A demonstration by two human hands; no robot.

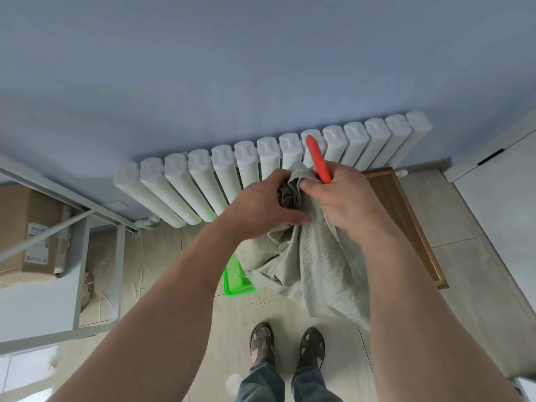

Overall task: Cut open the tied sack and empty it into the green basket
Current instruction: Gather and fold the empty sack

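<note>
I hold a pale grey-green cloth sack [316,265] up in front of me, its body hanging down over the floor. My left hand [261,207] grips the bunched mouth of the sack, where darker contents [288,195] show. My right hand [339,198] pinches the sack's edge and also clasps an orange-handled cutter [317,158], which points up and away. The green basket [236,277] sits on the floor below, mostly hidden behind the sack and my left arm.
A white column radiator [261,169] lines the blue wall ahead. A wooden board [406,221] lies on the floor at right. A grey metal frame [84,227] and a cardboard box [32,233] stand at left. My sandalled feet [287,343] are on the tile floor.
</note>
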